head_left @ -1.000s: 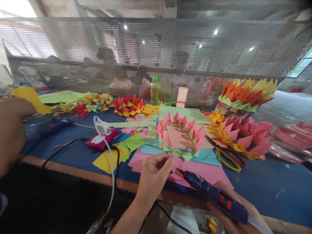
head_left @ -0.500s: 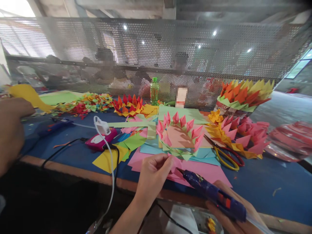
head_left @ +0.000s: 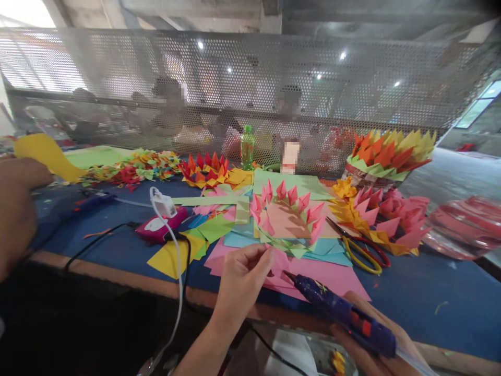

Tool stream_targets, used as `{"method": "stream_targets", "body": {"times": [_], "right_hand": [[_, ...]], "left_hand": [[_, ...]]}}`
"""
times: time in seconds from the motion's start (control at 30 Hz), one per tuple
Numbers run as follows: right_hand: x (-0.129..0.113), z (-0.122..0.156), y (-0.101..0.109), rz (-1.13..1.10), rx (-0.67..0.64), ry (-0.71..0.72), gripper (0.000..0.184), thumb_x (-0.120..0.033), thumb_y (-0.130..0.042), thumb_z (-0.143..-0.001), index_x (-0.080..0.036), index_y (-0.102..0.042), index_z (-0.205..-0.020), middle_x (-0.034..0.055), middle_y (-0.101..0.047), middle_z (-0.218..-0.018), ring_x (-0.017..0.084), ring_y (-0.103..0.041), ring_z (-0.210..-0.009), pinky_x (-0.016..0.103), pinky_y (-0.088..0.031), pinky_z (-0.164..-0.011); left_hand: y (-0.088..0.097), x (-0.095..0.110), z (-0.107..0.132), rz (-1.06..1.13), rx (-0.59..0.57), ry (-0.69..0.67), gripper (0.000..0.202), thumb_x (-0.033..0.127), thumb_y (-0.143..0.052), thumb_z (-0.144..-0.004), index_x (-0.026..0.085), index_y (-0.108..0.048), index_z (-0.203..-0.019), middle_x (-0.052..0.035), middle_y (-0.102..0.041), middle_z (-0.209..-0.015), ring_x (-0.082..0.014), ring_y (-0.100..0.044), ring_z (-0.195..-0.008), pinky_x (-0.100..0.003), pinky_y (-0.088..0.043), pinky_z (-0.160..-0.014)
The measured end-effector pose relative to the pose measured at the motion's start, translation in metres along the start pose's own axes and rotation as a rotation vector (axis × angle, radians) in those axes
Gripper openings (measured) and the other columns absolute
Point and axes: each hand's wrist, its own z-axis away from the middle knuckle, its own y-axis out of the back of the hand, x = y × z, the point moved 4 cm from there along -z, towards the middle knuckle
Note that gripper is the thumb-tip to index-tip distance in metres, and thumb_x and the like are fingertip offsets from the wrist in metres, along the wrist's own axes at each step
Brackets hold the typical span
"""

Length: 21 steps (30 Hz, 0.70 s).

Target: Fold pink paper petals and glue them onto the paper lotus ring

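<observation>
Pinched between the thumb and fingers of my left hand (head_left: 245, 274) is a small folded pink paper piece (head_left: 280, 262). My right hand (head_left: 376, 334) grips a dark blue hot glue gun (head_left: 344, 310), its nozzle pointing left at the pink piece; whether the tip touches it I cannot tell. Just beyond my left hand stands a ring of pink and pale green paper petals (head_left: 297, 194). Sheets of pink paper (head_left: 329, 279) lie beneath both hands, with blue sheets (head_left: 332, 250) under the ring.
Yellow-handled scissors (head_left: 362, 256) lie right of the sheets. A magenta power strip (head_left: 162, 224) with a white plug and cables sits left. Another person's hand (head_left: 19, 193) is at the far left near yellow paper (head_left: 47, 155). A green bottle (head_left: 247, 148) stands by the perforated metal screen (head_left: 219, 73).
Almost nothing differs. Both hands keep their hold, with the glue gun nozzle still at the pink piece, and the view has shifted very slightly.
</observation>
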Motion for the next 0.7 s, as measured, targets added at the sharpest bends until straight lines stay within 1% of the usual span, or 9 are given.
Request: {"method": "stream_targets", "body": {"times": [0.13, 0.23, 0.33, 0.47, 0.7], "right_hand": [[0.0025, -0.0010, -0.0021, 0.000, -0.014, 0.003, 0.016, -0.040, -0.056, -0.094, -0.030, -0.063, -0.084, 0.0000, -0.067, -0.072, 0.016, -0.064, -0.057, 0.023, -0.055, -0.055], [0.0015, -0.0021, -0.0031, 0.007, -0.018, 0.009, 0.016, -0.040, -0.056, -0.094, -0.030, -0.062, -0.083, -0.0003, -0.066, -0.071, 0.015, -0.063, -0.056, 0.022, -0.054, -0.054], [0.0013, -0.0024, -0.0029, 0.017, -0.018, -0.007, 0.014, -0.038, -0.057, -0.093, -0.029, -0.061, -0.083, -0.0009, -0.065, -0.070, 0.015, -0.063, -0.056, 0.022, -0.054, -0.054], [0.0022, -0.0015, -0.0023, 0.009, -0.036, -0.026, 0.012, -0.035, -0.057, -0.092, -0.029, -0.060, -0.082, -0.0011, -0.065, -0.070, 0.016, -0.064, -0.056, 0.023, -0.055, -0.055], [0.0011, -0.0013, -0.0023, -0.008, -0.050, -0.047, 0.013, -0.035, -0.059, -0.091, -0.028, -0.060, -0.080, -0.0014, -0.063, -0.069, 0.016, -0.064, -0.057, 0.023, -0.056, -0.056]], "left_hand": [[-0.0014, -0.0025, -0.0005, -0.001, -0.003, 0.007, 0.033, 0.038, -0.067, -0.086, 0.015, -0.060, -0.063, 0.0010, -0.052, -0.060, -0.0111, -0.047, -0.059, -0.021, -0.037, -0.058], [-0.0023, -0.0041, -0.0004, -0.009, -0.015, 0.015, 0.035, 0.041, -0.066, -0.088, 0.015, -0.062, -0.064, -0.0001, -0.055, -0.060, -0.0117, -0.048, -0.059, -0.022, -0.039, -0.058], [-0.0018, -0.0030, 0.0003, -0.011, -0.013, 0.012, 0.035, 0.040, -0.066, -0.087, 0.015, -0.061, -0.063, 0.0002, -0.054, -0.060, -0.0117, -0.049, -0.059, -0.022, -0.040, -0.059], [-0.0005, -0.0003, 0.0020, -0.001, 0.000, -0.002, 0.034, 0.038, -0.067, -0.087, 0.016, -0.059, -0.062, 0.0019, -0.050, -0.058, -0.0103, -0.047, -0.058, -0.020, -0.037, -0.058], [-0.0010, 0.0009, 0.0011, 0.020, -0.001, -0.009, 0.033, 0.038, -0.068, -0.085, 0.014, -0.061, -0.063, 0.0013, -0.052, -0.060, -0.0099, -0.046, -0.059, -0.020, -0.037, -0.058]]}}
